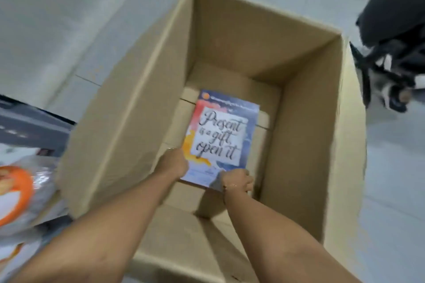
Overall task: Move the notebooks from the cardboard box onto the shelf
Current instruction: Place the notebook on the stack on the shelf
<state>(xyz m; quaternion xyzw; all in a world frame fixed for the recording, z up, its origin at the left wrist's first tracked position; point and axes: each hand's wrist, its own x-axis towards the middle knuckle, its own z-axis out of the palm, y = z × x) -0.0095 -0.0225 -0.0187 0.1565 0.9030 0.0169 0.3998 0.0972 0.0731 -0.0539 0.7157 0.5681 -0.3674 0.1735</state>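
both hands (174, 164) grip a colourful lettered notebook (220, 135) inside the cardboard box (128, 108).

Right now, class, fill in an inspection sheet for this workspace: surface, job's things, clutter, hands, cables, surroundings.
Surface: pale floor.
Job's things: open box; one notebook inside; shelf not seen.
Clutter: orange-and-white bag left of the box.
Hands: left hand and right hand grip the notebook's near corners.
Cables: nothing seen.
Surroundings: black chair at right; dark unit at left.
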